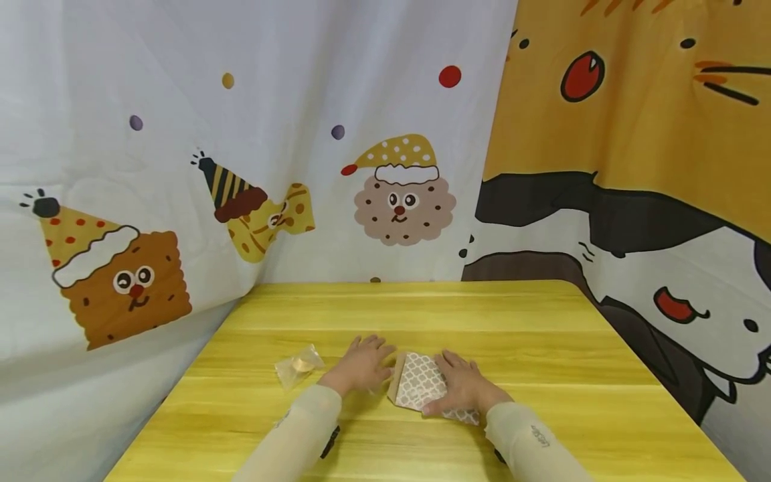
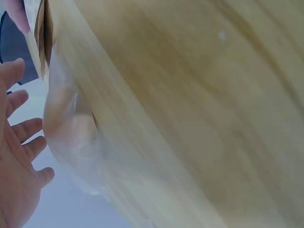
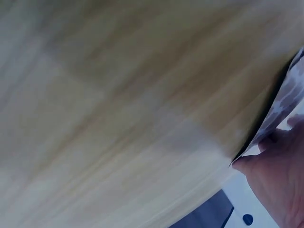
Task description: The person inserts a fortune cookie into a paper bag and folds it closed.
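A flattish paper box (image 1: 421,383) with a grey-and-white lattice pattern lies on the table, its brown end facing left. My right hand (image 1: 460,385) grips it from the right, thumb on the near side and fingers over the far part. In the right wrist view the thumb of this hand (image 3: 273,164) sits at the box's edge (image 3: 280,107). Just left of the brown end, my left hand (image 1: 363,365) hovers with fingers spread, holding nothing. Beside that hand (image 2: 19,156) in the left wrist view is a clear plastic bag (image 2: 71,128), close to the box's brown layered end (image 2: 44,33).
Left of my left hand, a clear plastic bag (image 1: 299,366) with a small pale-gold thing inside lies on the yellow wood-grain table (image 1: 542,335). A cartoon-printed curtain (image 1: 361,67) hangs behind and along the table's sides.
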Available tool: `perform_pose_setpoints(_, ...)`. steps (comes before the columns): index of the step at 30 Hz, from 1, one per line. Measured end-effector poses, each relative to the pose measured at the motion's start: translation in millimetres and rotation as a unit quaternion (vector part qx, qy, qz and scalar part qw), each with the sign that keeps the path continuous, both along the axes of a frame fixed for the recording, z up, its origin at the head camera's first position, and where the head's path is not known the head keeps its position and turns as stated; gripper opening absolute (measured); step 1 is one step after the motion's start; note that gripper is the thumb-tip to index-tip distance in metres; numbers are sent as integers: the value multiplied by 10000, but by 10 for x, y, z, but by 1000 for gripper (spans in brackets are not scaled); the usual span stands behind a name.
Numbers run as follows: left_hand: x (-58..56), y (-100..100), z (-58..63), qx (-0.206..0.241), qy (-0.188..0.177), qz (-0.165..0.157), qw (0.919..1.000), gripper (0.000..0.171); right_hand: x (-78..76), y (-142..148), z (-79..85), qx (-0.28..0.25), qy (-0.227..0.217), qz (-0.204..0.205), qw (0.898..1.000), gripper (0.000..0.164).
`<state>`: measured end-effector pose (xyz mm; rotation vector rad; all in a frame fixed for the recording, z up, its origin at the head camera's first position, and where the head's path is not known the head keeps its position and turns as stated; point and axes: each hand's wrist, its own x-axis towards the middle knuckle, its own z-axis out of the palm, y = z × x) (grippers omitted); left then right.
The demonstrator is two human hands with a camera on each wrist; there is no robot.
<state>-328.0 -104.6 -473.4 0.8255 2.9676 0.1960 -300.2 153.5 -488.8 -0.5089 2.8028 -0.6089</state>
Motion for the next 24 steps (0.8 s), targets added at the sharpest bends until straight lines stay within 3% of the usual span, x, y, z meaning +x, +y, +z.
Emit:
perform_pose_setpoints(4, 28, 67, 5, -305, 116, -139, 9994, 53, 2, -84, -6, 356, 31, -76, 9993, 135)
perform_pose_setpoints(11, 63, 97, -51, -969, 14, 10, 9953, 52, -6, -171, -19, 627, 60, -229, 9977, 135)
perform_pose_setpoints(24, 78, 59, -50, -763, -159, -88, 9969, 53, -63, -45, -15, -39, 144, -19, 9999, 117)
